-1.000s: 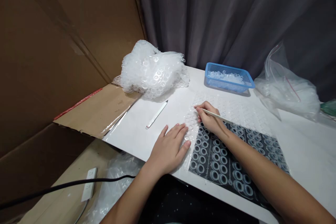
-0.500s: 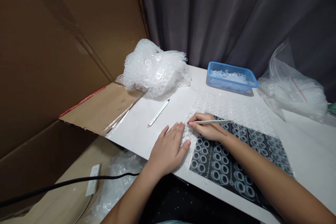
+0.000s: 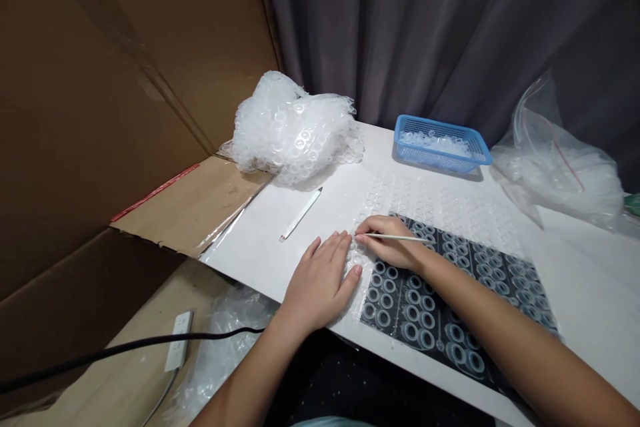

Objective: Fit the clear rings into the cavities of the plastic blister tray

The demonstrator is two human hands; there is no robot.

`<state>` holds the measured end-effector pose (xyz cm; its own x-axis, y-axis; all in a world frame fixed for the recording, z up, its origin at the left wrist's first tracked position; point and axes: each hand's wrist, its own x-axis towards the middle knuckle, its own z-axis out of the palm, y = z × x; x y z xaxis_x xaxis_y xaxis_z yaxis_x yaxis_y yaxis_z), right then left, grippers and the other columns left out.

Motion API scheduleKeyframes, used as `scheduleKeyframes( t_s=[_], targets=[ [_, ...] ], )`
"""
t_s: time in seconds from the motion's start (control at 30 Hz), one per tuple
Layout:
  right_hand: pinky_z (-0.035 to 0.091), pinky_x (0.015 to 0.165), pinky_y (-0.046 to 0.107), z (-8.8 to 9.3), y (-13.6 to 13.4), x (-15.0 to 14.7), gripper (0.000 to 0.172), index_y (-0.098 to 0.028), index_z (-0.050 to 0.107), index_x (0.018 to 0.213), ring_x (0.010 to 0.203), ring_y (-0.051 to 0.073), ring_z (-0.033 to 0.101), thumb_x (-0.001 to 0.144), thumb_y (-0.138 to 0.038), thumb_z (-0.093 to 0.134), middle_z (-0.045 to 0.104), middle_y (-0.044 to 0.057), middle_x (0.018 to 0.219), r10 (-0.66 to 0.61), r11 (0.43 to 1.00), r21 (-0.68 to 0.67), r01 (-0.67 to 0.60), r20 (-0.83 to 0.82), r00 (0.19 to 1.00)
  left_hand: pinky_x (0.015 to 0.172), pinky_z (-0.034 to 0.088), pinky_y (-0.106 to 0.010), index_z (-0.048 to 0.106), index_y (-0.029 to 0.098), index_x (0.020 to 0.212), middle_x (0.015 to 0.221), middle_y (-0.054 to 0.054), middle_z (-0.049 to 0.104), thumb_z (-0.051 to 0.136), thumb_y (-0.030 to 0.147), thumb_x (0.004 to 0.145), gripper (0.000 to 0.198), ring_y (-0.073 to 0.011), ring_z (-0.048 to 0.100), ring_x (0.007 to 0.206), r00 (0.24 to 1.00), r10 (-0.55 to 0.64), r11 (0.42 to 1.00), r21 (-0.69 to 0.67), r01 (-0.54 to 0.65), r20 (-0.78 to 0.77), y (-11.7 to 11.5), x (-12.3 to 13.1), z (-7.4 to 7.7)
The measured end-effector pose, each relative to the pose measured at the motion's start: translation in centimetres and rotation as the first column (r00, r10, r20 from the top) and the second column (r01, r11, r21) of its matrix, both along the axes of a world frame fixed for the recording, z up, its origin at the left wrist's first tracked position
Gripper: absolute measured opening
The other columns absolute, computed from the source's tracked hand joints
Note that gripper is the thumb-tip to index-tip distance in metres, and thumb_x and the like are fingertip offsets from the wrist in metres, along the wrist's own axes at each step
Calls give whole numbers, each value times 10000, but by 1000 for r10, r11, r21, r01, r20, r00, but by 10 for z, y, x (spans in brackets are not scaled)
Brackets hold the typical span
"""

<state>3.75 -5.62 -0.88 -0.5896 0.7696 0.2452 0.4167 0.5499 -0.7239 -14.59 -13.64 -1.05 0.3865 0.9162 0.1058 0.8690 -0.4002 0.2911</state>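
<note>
On my feed, the right hand (image 3: pixel 387 240) has come down the sheet (image 3: pixel 395 193) over the last second, and the stick (image 3: pixel 395 237) it pinches between thumb and fingers now lies flatter, its tip just beside the left fingertips. I take that to mean the work has shifted from one spot on the sheet's left edge to a lower one. The left hand (image 3: pixel 320 277) has stayed put, laid flat and gripping nothing, fingers at that edge.

The sheet lies right of centre on the counter (image 3: pixel 595 280), partly over what looks like a dark mat (image 3: pixel 398 293).

My count: two hands, one sheet, one mat, one stick held and one white pen (image 3: pixel 301 213) lying near centre. One pile (image 3: pixel 295 127) of clear plastic sits above the pen; one blue basket (image 3: pixel 435 159), upper right, carries small clear pieces too many to count; one bag (image 3: pixel 565 167) is at the right. One power strip (image 3: pixel 179 340) shows lower left. The sheet's rings are too numerous for me to total.
</note>
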Motion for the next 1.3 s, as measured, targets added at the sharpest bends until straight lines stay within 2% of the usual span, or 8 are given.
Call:
scheduleKeyframes(
  t_s=[0.17, 0.33, 0.4, 0.5, 0.63, 0.9, 1.1, 1.3],
  targets=[
    [458, 727, 287, -4, -2, 0, 168, -204, 600, 826, 800, 174, 617, 901, -283, 472, 667, 66, 854, 5, 994, 107, -8, 27, 1000, 1093, 295, -491, 386, 143, 1366, 1407, -116, 465, 338, 389, 943, 492, -257, 406, 1312, 1000, 9, 1000, 9, -9, -13, 1, 1, 0],
    [459, 650, 284, -6, -1, 1, 161, -221, 584, 870, 669, 158, 613, 906, -299, 447, 651, 21, 734, -289, 957, -20, 288, -82, 954, 1085, 318, -487, 426, 168, 1336, 1388, -95, 490, 375, 300, 912, 446, -248, 431, 1294, 1000, 14, 998, 54, -13, -24, 2, 3, -2],
    [472, 703, 304, -5, 0, 1, 133, -219, 588, 852, 766, 175, 632, 886, -292, 482, 669, 32, 815, -360, 933, -48, 357, -150, 921, 1079, 332, -494, 415, 165, 1347, 1383, -98, 495, 390, 309, 913, 458, -251, 443, 1284, 1000, 11, 998, 66, -11, -4, 1, 2, -2],
    [464, 790, 327, 1, -1, 3, 113, -208, 601, 779, 946, 204, 613, 846, -277, 542, 674, 54, 948, -263, 964, -16, 265, -173, 949, 1039, 397, -481, 465, 136, 1309, 1329, -115, 546, 403, 336, 921, 441, -254, 498, 1234, 994, 27, 990, 137, -41, 104, -3, -2, -3],
    [452, 630, 262, 10, -7, 3, 124, -205, 625, 796, 693, 146, 609, 844, -298, 559, 664, 11, 751, -89, 983, -167, 71, -98, 991, 957, 490, -404, 645, 182, 1069, 1103, -57, 689, 369, 281, 941, 320, -204, 606, 1097, 957, 41, 971, 215, -106, 287, -11, -9, -3],
    [430, 595, 240, 11, -12, -1, 120, -199, 647, 775, 660, 133, 599, 822, -290, 585, 670, 3, 717, -47, 975, -220, 39, -33, 998, 878, 516, -453, 618, 185, 1171, 1169, -70, 663, 395, 241, 911, 347, -237, 604, 1108, 989, 25, 977, 206, -55, 146, -9, -3, -2],
    [433, 606, 243, 7, -12, -2, 119, -200, 645, 781, 666, 134, 606, 835, -279, 573, 671, 4, 721, -31, 987, -155, 27, -18, 999, 866, 513, -441, 618, 186, 1155, 1158, -65, 669, 386, 226, 912, 338, -226, 609, 1104, 989, 27, 976, 210, -57, 143, -8, -4, -2],
    [462, 718, 288, 2, -13, -3, 150, -206, 614, 795, 754, 165, 607, 882, -271, 510, 658, 39, 775, 94, 990, 100, -99, 54, 994, 866, 505, -433, 597, 179, 1156, 1155, -67, 669, 387, 235, 914, 326, -231, 606, 1101, 994, 33, 974, 222, -56, 106, -10, -3, -3]
  ],
)
